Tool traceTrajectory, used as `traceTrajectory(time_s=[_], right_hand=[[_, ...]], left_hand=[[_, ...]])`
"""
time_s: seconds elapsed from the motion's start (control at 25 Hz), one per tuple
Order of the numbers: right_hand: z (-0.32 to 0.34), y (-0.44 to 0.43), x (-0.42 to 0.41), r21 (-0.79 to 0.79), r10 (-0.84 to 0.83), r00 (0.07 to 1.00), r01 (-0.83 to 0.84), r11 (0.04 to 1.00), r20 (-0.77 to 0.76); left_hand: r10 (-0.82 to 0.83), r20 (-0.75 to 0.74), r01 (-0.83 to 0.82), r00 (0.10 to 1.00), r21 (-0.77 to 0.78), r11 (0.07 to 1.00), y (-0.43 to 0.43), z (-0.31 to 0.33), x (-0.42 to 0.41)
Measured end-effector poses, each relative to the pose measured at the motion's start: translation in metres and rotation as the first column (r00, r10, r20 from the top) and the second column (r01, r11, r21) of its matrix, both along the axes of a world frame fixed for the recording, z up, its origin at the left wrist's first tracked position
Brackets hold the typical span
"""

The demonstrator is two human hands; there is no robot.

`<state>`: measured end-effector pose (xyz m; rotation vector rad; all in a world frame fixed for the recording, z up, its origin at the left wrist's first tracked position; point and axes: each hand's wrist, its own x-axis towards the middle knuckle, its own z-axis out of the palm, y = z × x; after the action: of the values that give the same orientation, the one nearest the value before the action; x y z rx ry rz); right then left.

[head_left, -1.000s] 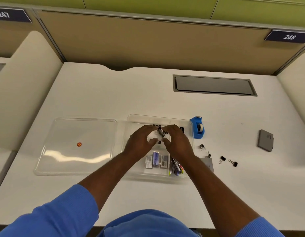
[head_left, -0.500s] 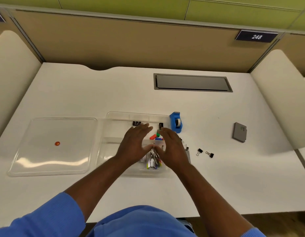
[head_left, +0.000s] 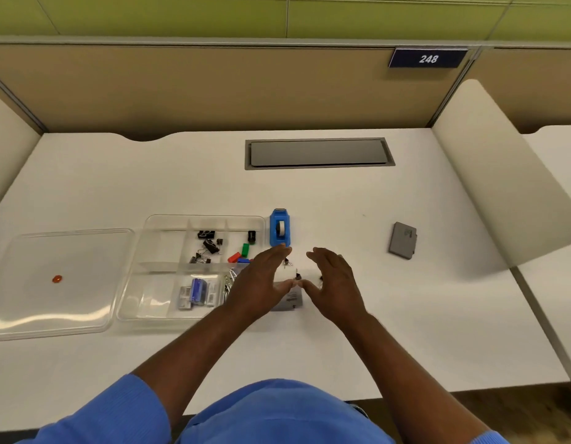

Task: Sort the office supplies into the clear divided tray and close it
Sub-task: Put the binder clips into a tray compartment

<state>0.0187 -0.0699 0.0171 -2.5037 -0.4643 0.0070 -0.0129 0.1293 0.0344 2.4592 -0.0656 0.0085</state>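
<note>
Left grip [head_left: 261, 280] and right grip [head_left: 335, 283] flanking binder clips [head_left: 297, 276] on desk [head_left: 406, 315], right of clear tray [head_left: 204, 216]; fingers straight, both holding nothing.

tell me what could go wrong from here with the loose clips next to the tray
1. The binder clips lie loose on the desk between the open left hand and right hand; a scoop might scatter or miss some.
2. The left fingertips are close to the blue tape dispenser, so a sweep could knock it.
</note>
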Motion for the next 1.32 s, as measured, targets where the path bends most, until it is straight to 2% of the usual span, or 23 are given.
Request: traceTrajectory(time_s=[0.24, 0.52, 0.68, 0.84, 0.96, 1.08, 1.32], right_hand=[[-0.011, -0.04, 0.012, -0.045, 0.025, 0.999, -0.027, 0.999, -0.044], [-0.036, -0.07, 0.013, -0.19, 0.148, 0.973, -0.182, 0.965, -0.178], [-0.045, -0.07, 0.017, -0.196, 0.24, 0.941, -0.289, 0.937, -0.24], [-0.046, -0.073, 0.024, -0.253, 0.323, 0.923, -0.371, 0.893, -0.211], [-0.041, -0.076, 0.03, -0.241, 0.283, 0.931, -0.336, 0.911, -0.23], [-0.036, -0.081, 0.033, -0.301, 0.276, 0.938, -0.331, 0.894, -0.212], [-0.03, -0.097, 0.03, -0.352, 0.208, 0.946, -0.288, 0.891, -0.248]], left_hand=[[0.083, -0.131, -0.068, 0.988, 0.115, 0.991, -0.027, -0.014, 0.016], [0.138, -0.296, -0.082, 0.945, 0.193, 0.978, -0.049, -0.038, 0.023], [0.173, -0.321, -0.106, 0.931, 0.217, 0.971, -0.056, -0.043, 0.033], [0.18, -0.296, -0.112, 0.938, 0.233, 0.966, -0.058, -0.044, 0.04], [0.18, -0.284, -0.131, 0.942, 0.183, 0.974, -0.057, -0.044, 0.045], [0.197, -0.292, -0.161, 0.936, 0.141, 0.977, -0.059, -0.044, 0.049], [0.162, -0.285, -0.109, 0.945, 0.193, 0.975, -0.06, -0.044, 0.055]])
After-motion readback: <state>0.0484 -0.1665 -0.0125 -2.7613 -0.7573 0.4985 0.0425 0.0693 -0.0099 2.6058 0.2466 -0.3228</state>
